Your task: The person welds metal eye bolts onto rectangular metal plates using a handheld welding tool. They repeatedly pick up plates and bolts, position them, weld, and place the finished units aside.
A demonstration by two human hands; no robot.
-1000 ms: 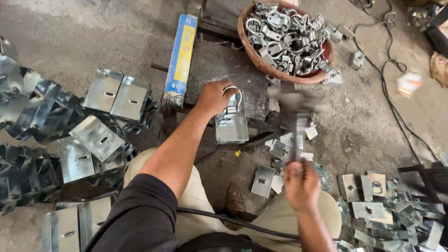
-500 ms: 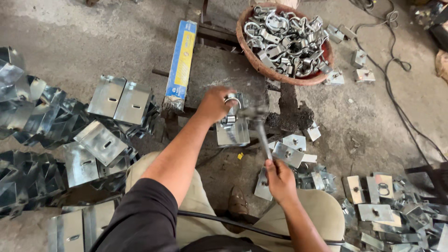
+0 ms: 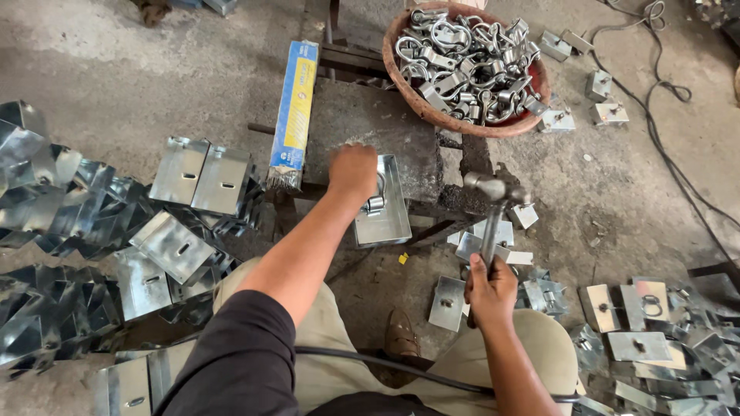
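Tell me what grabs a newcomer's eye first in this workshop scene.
The round basket heaped with shiny metal shackles at top centre stands out first. Below it, the left hand presses a metal plate onto the dark work block, while the right hand grips a hammer raised beside it. Stacks of bright folded sheet-metal pieces crowd the floor at left.

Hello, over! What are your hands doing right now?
Left hand holding metal tray on block. Right hand gripping hammer, raised. Nothing blocking.
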